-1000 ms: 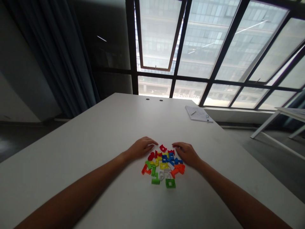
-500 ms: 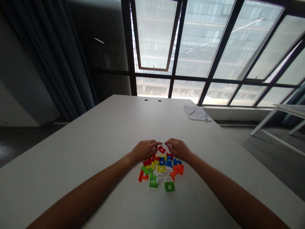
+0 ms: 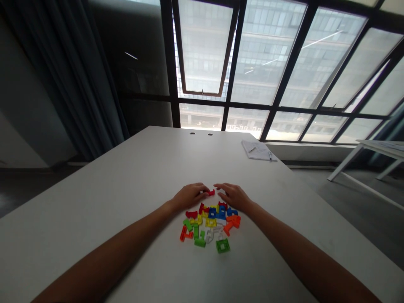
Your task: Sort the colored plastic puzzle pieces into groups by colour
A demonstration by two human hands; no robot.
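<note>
Between my fingertips, at the far side of a pile of plastic pieces, is a small red plastic piece (image 3: 211, 192). My left hand (image 3: 192, 196) pinches its left end between thumb and fingers. My right hand (image 3: 232, 196) is just to the right of it, thumb and fingers apart, holding nothing. Nearer to me lie blue pieces (image 3: 222, 211), yellow pieces (image 3: 211, 223), more red pieces (image 3: 191, 214), orange pieces (image 3: 232, 224), light green pieces (image 3: 200, 242), whitish pieces (image 3: 209, 235) and a dark green square piece (image 3: 223, 245).
The pieces lie on a long white table (image 3: 151, 168). Papers (image 3: 257, 150) with a pen (image 3: 270, 156) on them are at its far right edge. Two dark round table fittings (image 3: 210, 134) are at the far end. Another white table (image 3: 378, 146) stands at the right.
The red piece has turned and is now in my left hand's fingers, where before it lay between the hands. My right hand's fingers have spread apart. The view has shifted slightly.
</note>
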